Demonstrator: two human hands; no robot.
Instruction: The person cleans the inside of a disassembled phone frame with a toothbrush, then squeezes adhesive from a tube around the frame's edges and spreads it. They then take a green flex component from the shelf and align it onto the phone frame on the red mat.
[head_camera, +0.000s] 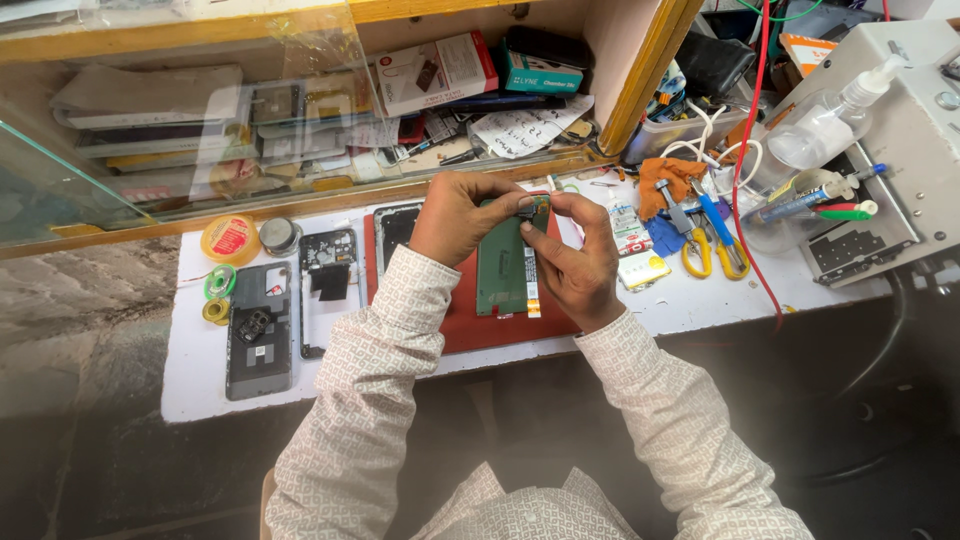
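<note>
My left hand (455, 215) and my right hand (578, 255) meet above a red mat (470, 325) on the white worktop (200, 385). Both hands pinch a small dark circuit board part (536, 209) between their fingertips. Just below it lies an opened phone with a green battery side up (503, 270), resting on the mat. A phone frame (392, 232) lies partly hidden behind my left hand.
A dark phone back cover (258, 340) and an open phone body (328, 285) lie at the left, with tape rolls (230, 238) and a round tin (279, 236). Yellow-handled cutters (712, 250), an orange cloth (668, 180), a spray bottle (825, 125) and a grey machine (915, 150) stand at the right.
</note>
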